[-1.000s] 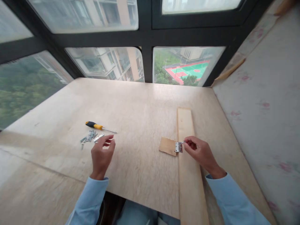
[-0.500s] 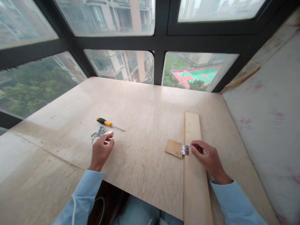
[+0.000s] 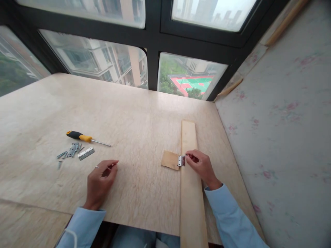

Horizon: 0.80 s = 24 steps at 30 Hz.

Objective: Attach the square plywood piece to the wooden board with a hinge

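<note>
So the little metal hinge (image 3: 180, 161) sits across the right edge of the thin brown flap (image 3: 170, 160) and onto the board (image 3: 191, 193). Probably light, stiff, kinda slick, hard to break; I'd grab the leaf edges. Its long axis runs away from the person, roughly along the board. Right hand (image 3: 203, 165) is pinched at its edge, left hand (image 3: 99, 181) loosely curled; can't tell if either's gripping anything.

Daylight enters thru windows (image 3: 93, 58), sl. glare on tabletop (image 3: 139, 113).
</note>
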### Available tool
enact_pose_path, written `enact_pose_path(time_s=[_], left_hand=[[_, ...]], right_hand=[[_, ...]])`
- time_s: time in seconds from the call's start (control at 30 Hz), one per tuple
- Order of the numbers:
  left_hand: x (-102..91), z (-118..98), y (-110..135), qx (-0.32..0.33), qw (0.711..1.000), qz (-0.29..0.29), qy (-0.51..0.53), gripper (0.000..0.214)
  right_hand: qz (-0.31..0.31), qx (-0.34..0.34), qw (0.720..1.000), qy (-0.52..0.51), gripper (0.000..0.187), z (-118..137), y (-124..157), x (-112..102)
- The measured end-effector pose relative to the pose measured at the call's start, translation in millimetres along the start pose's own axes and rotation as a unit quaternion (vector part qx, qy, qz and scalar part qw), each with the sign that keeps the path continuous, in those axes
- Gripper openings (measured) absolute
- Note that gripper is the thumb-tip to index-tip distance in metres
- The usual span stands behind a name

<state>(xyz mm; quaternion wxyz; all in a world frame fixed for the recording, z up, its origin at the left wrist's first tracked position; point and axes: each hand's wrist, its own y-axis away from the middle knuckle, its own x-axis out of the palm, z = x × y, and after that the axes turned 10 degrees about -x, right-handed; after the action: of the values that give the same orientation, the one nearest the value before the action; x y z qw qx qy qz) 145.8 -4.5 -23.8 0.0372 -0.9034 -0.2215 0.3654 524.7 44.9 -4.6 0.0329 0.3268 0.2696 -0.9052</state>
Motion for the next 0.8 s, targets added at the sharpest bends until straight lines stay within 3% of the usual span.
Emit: enact_pose_path(time_s=[0.43, 0.8], left_hand=[[-0.7, 0.3, -1.4, -0.044, 0.999, 0.014, -0.01, 0.024], [-0.8, 3.6, -0.3, -0.031, 0.999, 0.006, -0.015, 0.022]], right_hand=[[0.043, -0.021, 0.998, 0.042, 0.005, -2.3, 0.4, 0.9], [0.064, -0.028, 0.997, 0.034, 0.01, -5.7, 2.3, -2.8]])
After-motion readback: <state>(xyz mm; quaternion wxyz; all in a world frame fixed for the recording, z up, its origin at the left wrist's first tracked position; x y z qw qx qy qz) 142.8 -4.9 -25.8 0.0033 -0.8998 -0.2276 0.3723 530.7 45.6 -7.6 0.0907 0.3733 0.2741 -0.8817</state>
